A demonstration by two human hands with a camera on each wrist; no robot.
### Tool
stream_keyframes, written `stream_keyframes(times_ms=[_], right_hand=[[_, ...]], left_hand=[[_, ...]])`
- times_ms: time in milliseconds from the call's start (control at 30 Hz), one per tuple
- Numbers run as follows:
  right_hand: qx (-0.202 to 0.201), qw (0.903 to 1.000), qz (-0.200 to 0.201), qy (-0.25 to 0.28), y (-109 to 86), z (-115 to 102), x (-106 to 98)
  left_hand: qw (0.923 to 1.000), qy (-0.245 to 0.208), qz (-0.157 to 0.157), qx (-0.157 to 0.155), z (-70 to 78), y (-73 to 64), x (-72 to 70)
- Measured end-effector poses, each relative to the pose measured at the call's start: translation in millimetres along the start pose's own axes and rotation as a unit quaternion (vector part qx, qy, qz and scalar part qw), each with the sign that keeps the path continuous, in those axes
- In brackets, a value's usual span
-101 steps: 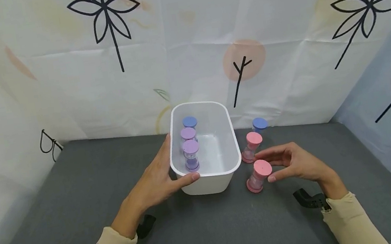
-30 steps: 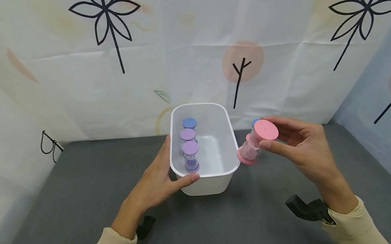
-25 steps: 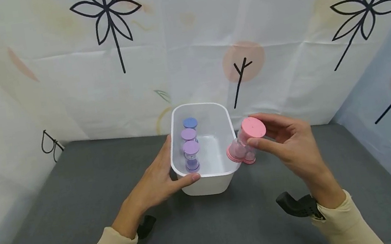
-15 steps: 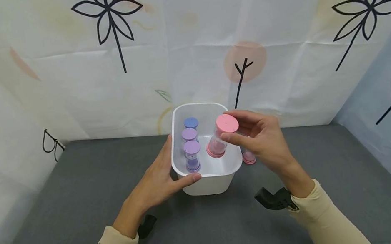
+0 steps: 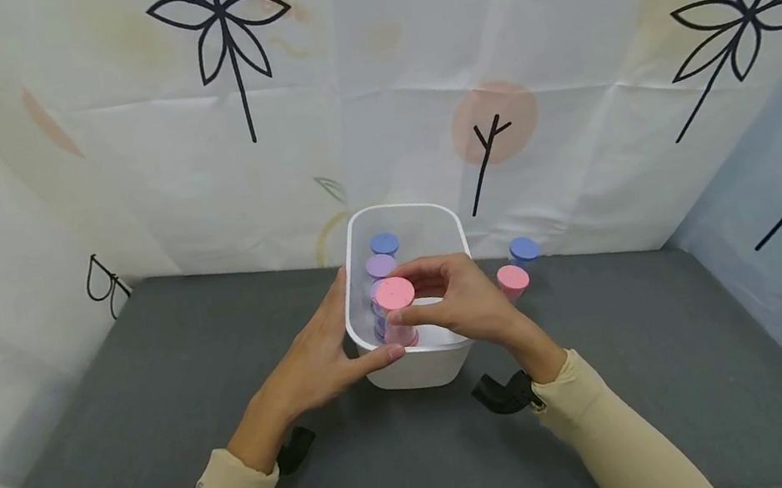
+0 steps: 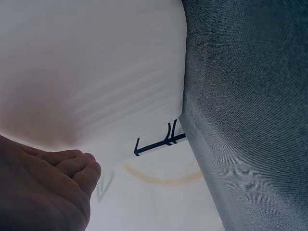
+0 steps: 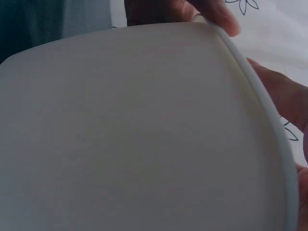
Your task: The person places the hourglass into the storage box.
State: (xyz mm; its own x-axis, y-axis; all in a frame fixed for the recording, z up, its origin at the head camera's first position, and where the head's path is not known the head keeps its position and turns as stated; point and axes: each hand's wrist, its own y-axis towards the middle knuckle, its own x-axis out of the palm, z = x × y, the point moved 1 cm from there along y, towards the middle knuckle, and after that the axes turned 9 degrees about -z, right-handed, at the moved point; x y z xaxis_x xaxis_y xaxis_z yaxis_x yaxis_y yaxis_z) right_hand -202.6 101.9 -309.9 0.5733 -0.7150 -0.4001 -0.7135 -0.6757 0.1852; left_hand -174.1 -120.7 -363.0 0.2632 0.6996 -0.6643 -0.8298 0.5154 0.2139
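Observation:
My left hand (image 5: pixel 318 339) steadies a white plastic bin (image 5: pixel 421 371) at its near left corner, thumb over the front rim and fingers along the outer left wall. In the left wrist view these fingers (image 6: pixel 72 166) lie against the bin's side. Between thumb and fingers, my right hand (image 5: pixel 463 296) pinches a pink-capped sand timer (image 5: pixel 394 294) inside the bin, at the near left. It partly covers a purple sand timer (image 5: pixel 379 326). Behind stand another purple sand timer (image 5: pixel 381 266) and a blue sand timer (image 5: pixel 383 243), in a row along the left wall.
Right of the bin, a second pink sand timer (image 5: pixel 513 280) and a second blue one (image 5: pixel 524 249) stand on the dark grey table (image 5: pixel 425 475). A patterned white cloth (image 5: pixel 391 143) hangs close behind the bin.
My right hand has picked up the nearer pink sand timer from the table, carried it left over the rim and lowered it into the bin. The left hand has stayed on the bin.

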Motion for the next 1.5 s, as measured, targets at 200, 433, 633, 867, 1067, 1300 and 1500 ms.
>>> stream_keyframes(times_ms=[200, 433, 633, 867, 1067, 1300, 1500], right_hand=[[0.014, 0.9989, -0.041, -0.020, 11.0, 0, 6], [0.039, 0.9953, -0.075, -0.048, 25.0, 1, 15], [0.069, 0.9922, -0.071, -0.075, 31.4, 7, 20], [0.069, 0.9913, -0.066, -0.091, 30.8, 8, 22], [0.074, 0.9875, -0.066, -0.122, 28.8, 8, 21], [0.086, 0.9791, -0.066, -0.172, 28.4, 5, 22], [0.083, 0.9761, -0.071, -0.188, 28.4, 5, 23]], left_hand=[[1.0000, 0.002, 0.000, 0.004, -0.6, -1.1, 0.0], [1.0000, 0.004, -0.002, -0.006, -1.1, -2.0, 0.4], [0.9998, -0.004, -0.005, -0.017, -1.2, -2.1, 2.6], [0.9997, -0.002, -0.007, -0.022, -1.6, -3.1, 2.2], [0.9999, 0.004, -0.007, -0.014, -1.1, -2.6, 1.6], [0.9999, 0.003, -0.005, -0.009, -0.4, -1.4, 1.2], [0.9998, 0.004, -0.007, -0.020, -1.2, -2.5, 1.5]])
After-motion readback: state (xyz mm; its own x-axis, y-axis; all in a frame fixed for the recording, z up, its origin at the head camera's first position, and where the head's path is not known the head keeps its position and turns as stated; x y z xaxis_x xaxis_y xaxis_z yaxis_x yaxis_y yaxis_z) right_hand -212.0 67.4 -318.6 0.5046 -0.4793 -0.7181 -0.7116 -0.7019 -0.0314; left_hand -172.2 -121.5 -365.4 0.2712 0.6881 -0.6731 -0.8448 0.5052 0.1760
